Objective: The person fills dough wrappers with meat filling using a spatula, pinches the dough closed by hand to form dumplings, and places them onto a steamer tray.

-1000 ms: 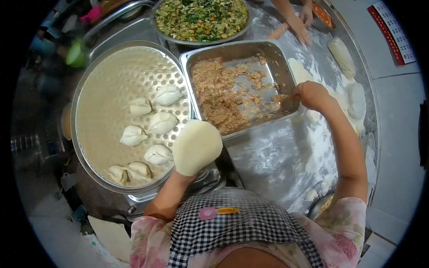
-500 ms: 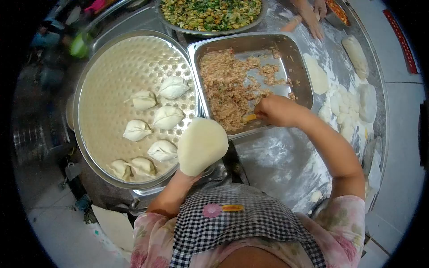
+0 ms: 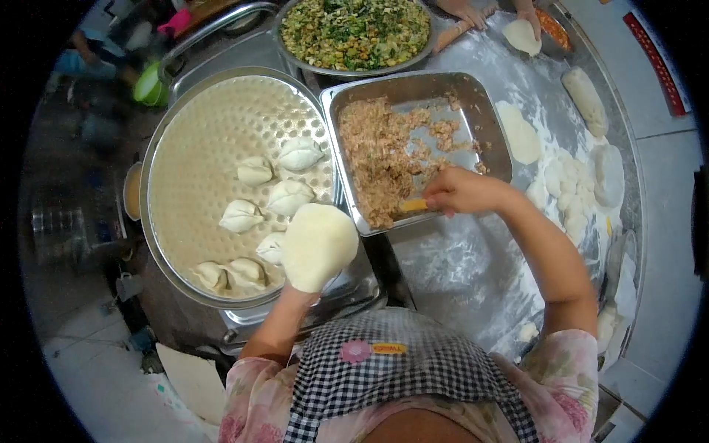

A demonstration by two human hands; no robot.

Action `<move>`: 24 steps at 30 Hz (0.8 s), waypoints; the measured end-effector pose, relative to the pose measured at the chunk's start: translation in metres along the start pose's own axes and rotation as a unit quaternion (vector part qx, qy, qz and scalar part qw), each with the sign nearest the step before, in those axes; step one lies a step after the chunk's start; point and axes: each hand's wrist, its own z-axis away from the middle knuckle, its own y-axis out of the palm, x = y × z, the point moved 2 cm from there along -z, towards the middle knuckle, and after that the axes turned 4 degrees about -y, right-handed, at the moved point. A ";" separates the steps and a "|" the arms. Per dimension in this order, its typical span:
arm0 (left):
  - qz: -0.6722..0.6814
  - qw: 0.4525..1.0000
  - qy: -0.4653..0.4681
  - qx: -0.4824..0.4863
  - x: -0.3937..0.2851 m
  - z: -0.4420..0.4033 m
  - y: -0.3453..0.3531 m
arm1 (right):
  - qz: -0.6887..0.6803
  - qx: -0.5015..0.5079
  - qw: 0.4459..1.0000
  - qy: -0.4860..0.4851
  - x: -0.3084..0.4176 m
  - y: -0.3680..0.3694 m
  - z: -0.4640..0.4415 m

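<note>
A round, pale dough wrapper (image 3: 320, 245) lies draped over my left hand (image 3: 300, 296), hiding its palm and fingers. It hangs beside the right edge of the perforated round tray, partly covering one dumpling. My right hand (image 3: 461, 190) is closed around a flat yellow stick-like tool (image 3: 413, 205). The tool's end reaches into the minced meat filling (image 3: 375, 148), near the front edge of a rectangular metal pan (image 3: 493, 151). Several folded dumplings (image 3: 290, 197) sit on the round tray (image 3: 181, 162).
A bowl of chopped vegetable filling (image 3: 354, 33) stands behind the pan. On the floured metal table (image 3: 450, 266) lie a flat wrapper (image 3: 518, 134), small dough pieces (image 3: 567, 184) and a dough roll (image 3: 586, 101). Another person's hand (image 3: 528, 16) holds a wrapper at the back right.
My left hand has shifted slightly left with the wrapper. My right hand stays low at the pan's front, its tool more exposed. The other person now holds up a wrapper. The view has shifted slightly.
</note>
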 end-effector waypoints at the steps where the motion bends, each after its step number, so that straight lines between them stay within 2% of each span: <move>1: 0.019 0.994 0.052 -0.092 0.004 0.004 0.006 | -0.023 0.001 1.000 0.006 0.002 0.000 0.005; 2: 0.037 0.977 0.103 -0.183 0.012 0.010 0.015 | -0.047 -0.005 0.999 -0.001 0.002 -0.001 0.010; 4: 0.104 0.931 0.171 -0.304 0.015 0.015 0.018 | -0.093 -0.018 0.995 -0.015 0.005 -0.001 0.021; 7: 0.174 0.897 0.191 -0.358 -0.006 -0.004 0.004 | -0.143 -0.100 0.985 0.003 0.028 -0.001 0.049; 8: 0.145 0.909 0.175 -0.350 -0.014 -0.013 -0.001 | -0.130 -0.136 0.982 -0.007 0.038 0.000 0.057; 10: 0.209 0.909 0.137 -0.334 -0.032 -0.021 -0.020 | -0.104 -0.207 0.973 -0.027 0.057 0.008 0.070; 12: 0.390 0.862 0.095 -0.309 -0.050 -0.011 -0.060 | 0.039 -0.321 0.936 -0.140 0.065 0.021 0.073; 13: 0.475 0.832 0.119 -0.261 -0.049 -0.011 -0.059 | 0.109 -0.372 0.901 -0.194 0.069 0.028 0.076; 14: 0.555 0.792 0.143 -0.209 -0.046 -0.011 -0.053 | 0.177 -0.364 0.903 -0.142 0.074 0.034 0.081; 17: 0.746 0.630 0.189 -0.107 -0.043 -0.019 -0.031 | 0.327 -0.412 0.843 -0.113 0.078 0.052 0.077; 19: 0.797 0.562 0.186 -0.122 -0.044 -0.021 -0.026 | 0.346 -0.402 0.842 -0.103 0.082 0.058 0.075; 20: 0.798 0.557 0.208 -0.097 -0.040 -0.020 -0.027 | 0.354 -0.395 0.842 -0.098 0.084 0.060 0.074; 23: 0.766 0.590 0.213 -0.140 -0.023 -0.022 -0.011 | 0.375 -0.338 0.858 -0.094 0.091 0.045 0.080; 24: 0.775 0.578 0.210 -0.145 -0.016 -0.023 -0.005 | 0.359 -0.324 0.870 -0.097 0.093 0.037 0.084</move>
